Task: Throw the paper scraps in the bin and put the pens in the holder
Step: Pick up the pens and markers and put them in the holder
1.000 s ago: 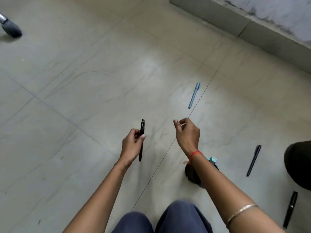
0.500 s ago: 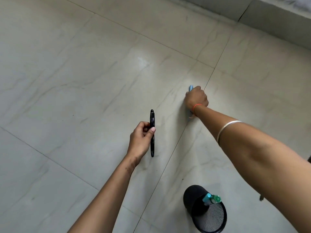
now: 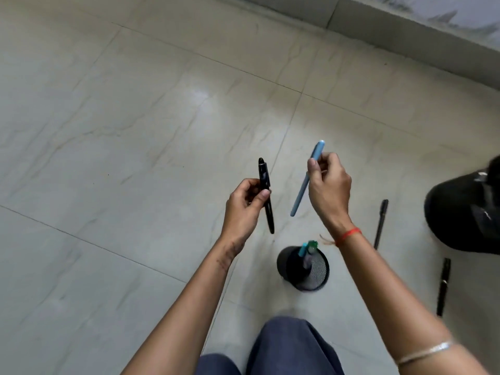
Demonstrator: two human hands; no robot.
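My left hand (image 3: pixel 244 209) grips a black pen (image 3: pixel 266 196) held nearly upright above the floor. My right hand (image 3: pixel 328 189) pinches a light blue pen (image 3: pixel 304 188) that slants down to the left. Below and between both hands stands a black mesh pen holder (image 3: pixel 315 277) on the floor, with a couple of blue and green pens (image 3: pixel 307 247) sticking out of it. Two more black pens lie on the floor to the right, one (image 3: pixel 381 223) beside my right wrist and another (image 3: pixel 443 286) nearer the frame edge. No paper scraps show.
A black bin (image 3: pixel 462 215) sits at the right edge. A low grey ledge (image 3: pixel 405 36) runs along the top right. My knee in blue trousers (image 3: pixel 292 347) is at the bottom. Pale floor tiles (image 3: pixel 108 131) stretch to the left.
My right hand reached out to the blue pen on the floor, picked it up and drew it back towards me. My left hand kept holding the black pen.
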